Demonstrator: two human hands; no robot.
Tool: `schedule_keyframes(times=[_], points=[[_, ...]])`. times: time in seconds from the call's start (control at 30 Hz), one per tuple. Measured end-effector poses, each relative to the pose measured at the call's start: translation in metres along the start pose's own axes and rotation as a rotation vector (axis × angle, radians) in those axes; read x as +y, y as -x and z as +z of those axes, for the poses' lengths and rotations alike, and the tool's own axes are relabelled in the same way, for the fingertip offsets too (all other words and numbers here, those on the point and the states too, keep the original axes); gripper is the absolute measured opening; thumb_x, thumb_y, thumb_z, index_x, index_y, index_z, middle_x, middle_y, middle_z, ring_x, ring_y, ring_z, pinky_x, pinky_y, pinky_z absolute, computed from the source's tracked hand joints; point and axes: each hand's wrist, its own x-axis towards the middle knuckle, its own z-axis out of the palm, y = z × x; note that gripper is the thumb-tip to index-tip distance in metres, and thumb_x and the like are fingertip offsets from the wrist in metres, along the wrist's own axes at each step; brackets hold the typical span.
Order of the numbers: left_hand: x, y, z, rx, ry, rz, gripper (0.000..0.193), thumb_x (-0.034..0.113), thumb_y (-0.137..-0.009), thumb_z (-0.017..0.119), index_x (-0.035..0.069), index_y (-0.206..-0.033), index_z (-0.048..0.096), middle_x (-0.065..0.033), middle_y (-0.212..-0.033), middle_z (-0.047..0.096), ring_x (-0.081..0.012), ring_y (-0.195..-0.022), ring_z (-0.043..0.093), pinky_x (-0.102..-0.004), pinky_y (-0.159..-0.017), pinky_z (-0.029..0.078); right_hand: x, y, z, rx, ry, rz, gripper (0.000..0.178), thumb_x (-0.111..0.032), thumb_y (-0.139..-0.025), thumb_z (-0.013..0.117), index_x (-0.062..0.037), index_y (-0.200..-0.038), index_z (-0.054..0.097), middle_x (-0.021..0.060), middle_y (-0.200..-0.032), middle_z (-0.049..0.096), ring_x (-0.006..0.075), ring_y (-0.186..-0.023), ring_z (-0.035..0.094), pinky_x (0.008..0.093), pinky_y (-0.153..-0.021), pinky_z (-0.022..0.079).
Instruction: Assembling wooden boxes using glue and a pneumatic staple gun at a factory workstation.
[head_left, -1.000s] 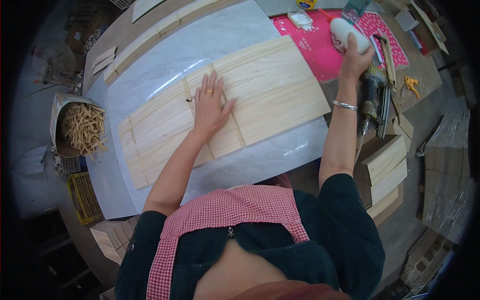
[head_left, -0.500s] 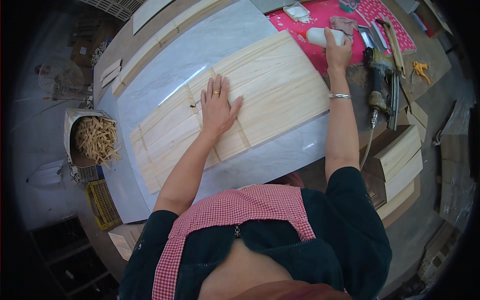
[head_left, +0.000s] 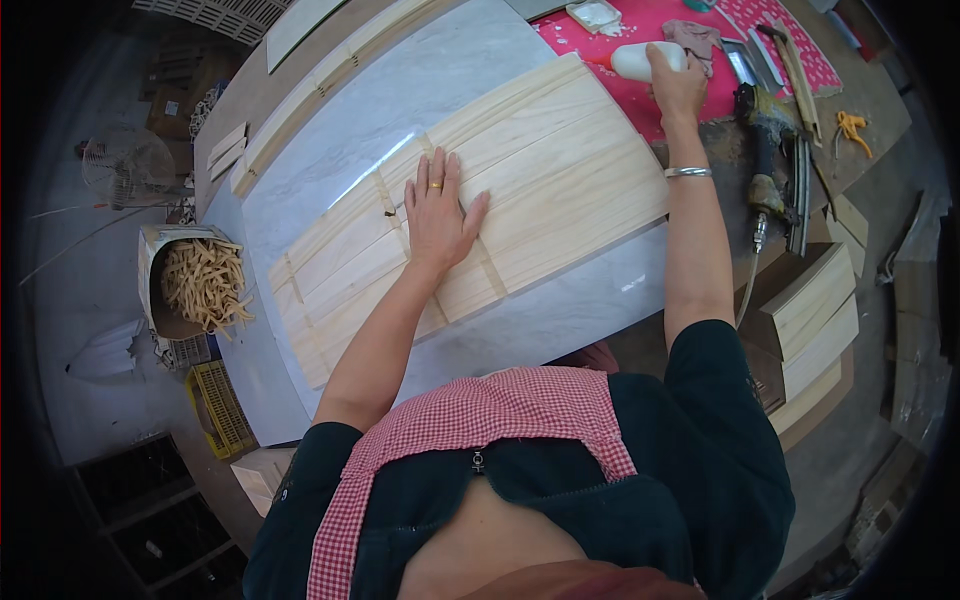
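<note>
Pale wooden boards (head_left: 560,170) lie side by side as one panel on a grey marbled tabletop (head_left: 590,310). Two light bands cross the panel beside my left hand (head_left: 438,225), which rests flat on the wood with its fingers spread. Beyond the panel's far right corner, my right hand (head_left: 680,88) grips a white squeeze bottle (head_left: 632,62). The bottle is tipped on its side, its red tip pointing left, above a pink cloth. Whether anything comes out of the tip cannot be seen.
On the pink cloth (head_left: 640,120) are a shallow tray (head_left: 593,17) with white stuff and a crumpled rag (head_left: 695,40). A nail gun (head_left: 765,150) with a hose lies at right, near an orange air blower (head_left: 852,130). A tin of rubber bands (head_left: 205,285) stands left.
The bottle and my right hand have shifted slightly up in the view. My left hand stays flat on the same spot of the panel. The whole view has swung a little.
</note>
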Motion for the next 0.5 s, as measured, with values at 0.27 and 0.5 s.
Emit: schedule_keyframes(times=[0.27,0.5], points=[[-0.003,0.000,0.003,-0.003,-0.023,-0.005,0.074,0.049,-0.097,0.053,0.000,-0.151,0.039,-0.0156,-0.162,0.032,-0.0384,-0.150,0.025,-0.0548,-0.119,0.021,0.010,0.010,-0.040,-0.010,0.104,-0.038,0.070,-0.051,-0.078,0.074,0.0099,-0.113,0.065,0.0251,-0.097,0.071,0.0340,-0.079,0.070,0.0409,-0.075,0.057],[-0.003,-0.001,0.007,-0.003,-0.030,0.006,0.074,0.051,-0.097,0.052,0.001,-0.151,0.039,-0.0151,-0.162,0.032,-0.0379,-0.150,0.026,-0.0546,-0.118,0.022,0.019,0.020,-0.078,0.017,0.167,-0.066,0.062,-0.043,-0.081,0.077,0.0084,-0.114,0.064,0.0151,-0.086,0.069,0.0154,-0.051,0.058,0.0255,-0.046,0.048]])
